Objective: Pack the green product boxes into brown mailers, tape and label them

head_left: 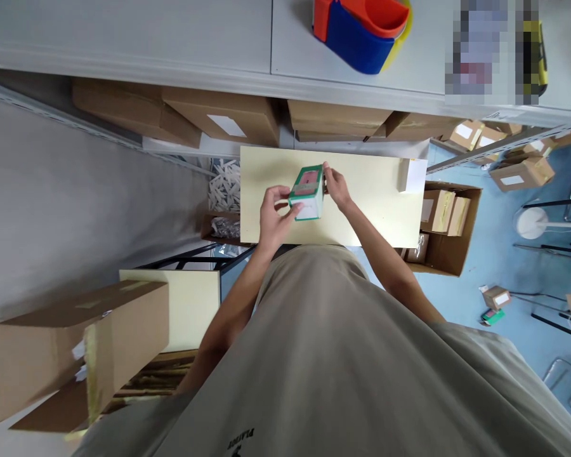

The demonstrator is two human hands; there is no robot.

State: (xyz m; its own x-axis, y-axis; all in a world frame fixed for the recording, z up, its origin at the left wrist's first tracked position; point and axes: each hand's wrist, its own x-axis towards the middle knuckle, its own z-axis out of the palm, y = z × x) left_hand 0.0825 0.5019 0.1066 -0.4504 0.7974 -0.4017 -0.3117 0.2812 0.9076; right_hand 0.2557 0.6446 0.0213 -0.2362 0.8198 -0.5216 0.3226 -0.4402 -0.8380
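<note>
Between my two hands is a small green and white carton [309, 184] with a pink panel on its top face. It is tilted above the cream tabletop [371, 216]. My left hand [275, 216] grips its near left end, thumb on the white end face and fingers along the left side. My right hand [337, 186] pinches the far right edge, with the thumb and fingertips partly hidden by the carton. A plain white box [413, 176] stands at the right end of the tabletop.
A shelf [195, 38] overhangs the table, with a red, blue and yellow tape dispenser [361, 35] on it. Cardboard boxes [219, 117] line the level below. Left of the table is a bin of white pieces [224, 185]; right, an open carton [457, 244] holding boxes.
</note>
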